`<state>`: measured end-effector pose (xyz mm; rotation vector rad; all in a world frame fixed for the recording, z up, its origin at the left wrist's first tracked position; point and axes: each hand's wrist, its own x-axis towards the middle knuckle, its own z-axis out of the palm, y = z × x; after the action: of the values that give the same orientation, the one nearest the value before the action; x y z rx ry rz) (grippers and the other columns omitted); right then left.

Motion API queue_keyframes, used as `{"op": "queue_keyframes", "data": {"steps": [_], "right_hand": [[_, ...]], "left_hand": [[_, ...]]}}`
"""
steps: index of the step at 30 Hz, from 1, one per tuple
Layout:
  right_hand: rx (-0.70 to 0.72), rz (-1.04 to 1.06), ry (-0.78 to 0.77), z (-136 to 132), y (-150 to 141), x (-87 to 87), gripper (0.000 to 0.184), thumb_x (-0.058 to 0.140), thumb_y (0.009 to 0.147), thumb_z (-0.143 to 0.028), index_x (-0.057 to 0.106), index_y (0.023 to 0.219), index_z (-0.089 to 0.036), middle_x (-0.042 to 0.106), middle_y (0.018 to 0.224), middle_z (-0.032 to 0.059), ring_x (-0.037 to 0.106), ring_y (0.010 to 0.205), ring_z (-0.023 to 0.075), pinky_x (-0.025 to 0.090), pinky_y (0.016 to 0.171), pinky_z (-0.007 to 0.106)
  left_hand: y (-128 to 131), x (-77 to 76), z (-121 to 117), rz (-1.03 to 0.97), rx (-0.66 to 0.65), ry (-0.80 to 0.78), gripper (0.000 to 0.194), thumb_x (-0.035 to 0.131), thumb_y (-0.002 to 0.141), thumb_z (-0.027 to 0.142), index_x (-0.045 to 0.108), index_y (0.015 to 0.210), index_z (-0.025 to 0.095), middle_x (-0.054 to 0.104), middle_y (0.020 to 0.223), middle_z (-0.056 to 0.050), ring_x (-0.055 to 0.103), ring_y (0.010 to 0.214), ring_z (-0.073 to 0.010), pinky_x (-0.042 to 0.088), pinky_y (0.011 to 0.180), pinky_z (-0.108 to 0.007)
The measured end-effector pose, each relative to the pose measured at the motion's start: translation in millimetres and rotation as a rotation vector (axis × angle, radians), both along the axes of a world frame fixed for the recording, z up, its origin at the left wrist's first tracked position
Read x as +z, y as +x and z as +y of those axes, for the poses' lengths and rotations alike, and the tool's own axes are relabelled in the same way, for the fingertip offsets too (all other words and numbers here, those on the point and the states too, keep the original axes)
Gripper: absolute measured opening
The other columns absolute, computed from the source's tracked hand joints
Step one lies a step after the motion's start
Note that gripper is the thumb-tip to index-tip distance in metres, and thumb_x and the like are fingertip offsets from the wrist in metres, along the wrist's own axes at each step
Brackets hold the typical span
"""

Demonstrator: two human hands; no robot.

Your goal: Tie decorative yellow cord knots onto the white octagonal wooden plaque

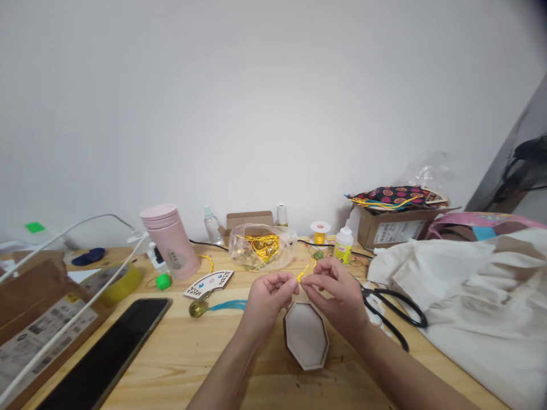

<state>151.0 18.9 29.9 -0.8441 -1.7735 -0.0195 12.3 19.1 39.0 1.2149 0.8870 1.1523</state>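
Yellow cord [304, 273] is pinched between the fingertips of both hands, held up just above an octagonal wooden frame [306, 336] on a pine tabletop [205, 364]. The left hand [268, 299] and right hand [335, 296] face each other, almost touching, each closed narrowly on the cord. Left of them lie a blue tassel [228, 306] with a round glassy bead and a fan-shaped wooden cutout [208, 283]. Black-handled scissors [395, 336] rest beside the right hand, against a cream cloth bag [470, 307]. Farther on stand a clear plastic bag of gold cord [261, 247], a spool [319, 233] and a glue bottle [344, 245].
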Motion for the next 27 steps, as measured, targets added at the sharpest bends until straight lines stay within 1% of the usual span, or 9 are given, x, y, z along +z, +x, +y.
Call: {"op": "queue_keyframes", "data": {"steps": [3, 7, 10, 12, 16, 22, 25, 27], "right_hand": [[0.017, -0.011, -0.020, -0.9, 0.1, -0.2, 0.010, 0.051, 0.070, -0.014, 0.060, 0.070, -0.019, 0.045, 0.064, 0.0008, 0.045, 0.060, 0.0098, 0.039, 0.051, 0.021], [0.016, -0.001, -0.025, -3.4, -0.4, 0.5, 0.008, 0.051, 0.069, -0.015, 0.057, 0.071, -0.018, 0.049, 0.064, 0.0008, 0.046, 0.060, 0.0103, 0.039, 0.053, 0.022], [0.010, -0.020, -0.017, -3.9, -0.8, 1.0, 0.008, 0.051, 0.069, -0.015, 0.056, 0.073, -0.019, 0.053, 0.066, 0.0012, 0.048, 0.062, 0.0107, 0.039, 0.055, 0.022], [-0.008, -0.050, 0.003, -3.0, -0.7, 1.6, 0.007, 0.051, 0.069, -0.015, 0.056, 0.073, -0.018, 0.055, 0.066, 0.0014, 0.049, 0.063, 0.0110, 0.040, 0.056, 0.023], [-0.078, -0.169, 0.059, -1.0, 0.9, 3.5, 0.007, 0.050, 0.070, -0.015, 0.057, 0.070, -0.018, 0.059, 0.066, 0.0015, 0.051, 0.065, 0.0115, 0.039, 0.059, 0.023], [-0.159, -0.416, 0.107, -0.7, 4.0, 4.2, 0.014, 0.044, 0.074, -0.016, 0.057, 0.068, -0.017, 0.059, 0.062, 0.0016, 0.051, 0.063, 0.0117, 0.037, 0.058, 0.022], [-0.162, -0.431, 0.064, -1.0, 3.0, 5.0, 0.017, 0.042, 0.075, -0.016, 0.056, 0.066, -0.017, 0.058, 0.061, 0.0019, 0.051, 0.062, 0.0115, 0.037, 0.057, 0.022], [-0.140, -0.385, -0.032, -0.9, 1.9, 5.9, 0.017, 0.042, 0.075, -0.015, 0.055, 0.066, -0.016, 0.057, 0.060, 0.0017, 0.050, 0.059, 0.0107, 0.037, 0.055, 0.021]], "left_hand": [[1.1, 1.5, -0.3, 0.038, 0.033, 0.019, 0.015, 0.057, 0.065, 0.025, 0.055, 0.059, 0.012, 0.045, 0.047, 0.006, 0.033, 0.041, -0.0031, 0.026, 0.040, -0.014], [3.4, 3.1, -1.2, 0.116, 0.118, 0.044, 0.014, 0.059, 0.061, 0.025, 0.056, 0.058, 0.012, 0.047, 0.048, 0.005, 0.038, 0.043, -0.0047, 0.030, 0.042, -0.015], [4.1, 1.4, -0.8, 0.160, 0.175, 0.108, 0.010, 0.059, 0.060, 0.023, 0.058, 0.061, 0.013, 0.054, 0.054, 0.003, 0.045, 0.048, -0.0071, 0.035, 0.046, -0.016], [3.9, -0.5, 0.1, 0.194, 0.192, 0.172, 0.009, 0.059, 0.061, 0.022, 0.059, 0.063, 0.013, 0.058, 0.059, 0.001, 0.050, 0.055, -0.0094, 0.039, 0.052, -0.018], [2.8, -4.0, 2.6, 0.286, 0.236, 0.280, 0.007, 0.057, 0.062, 0.021, 0.059, 0.063, 0.014, 0.061, 0.063, -0.001, 0.054, 0.062, -0.0125, 0.042, 0.061, -0.021], [2.6, -7.3, 2.7, 0.394, 0.275, 0.334, 0.009, 0.056, 0.063, 0.023, 0.060, 0.065, 0.015, 0.063, 0.064, -0.001, 0.056, 0.062, -0.0137, 0.044, 0.060, -0.022], [3.4, -6.8, 1.6, 0.406, 0.281, 0.329, 0.010, 0.056, 0.062, 0.023, 0.060, 0.064, 0.014, 0.063, 0.063, -0.002, 0.056, 0.062, -0.0141, 0.044, 0.059, -0.022], [3.8, -6.1, 1.2, 0.410, 0.282, 0.326, 0.010, 0.056, 0.063, 0.022, 0.060, 0.064, 0.014, 0.063, 0.064, -0.002, 0.056, 0.061, -0.0142, 0.044, 0.059, -0.023]]}}
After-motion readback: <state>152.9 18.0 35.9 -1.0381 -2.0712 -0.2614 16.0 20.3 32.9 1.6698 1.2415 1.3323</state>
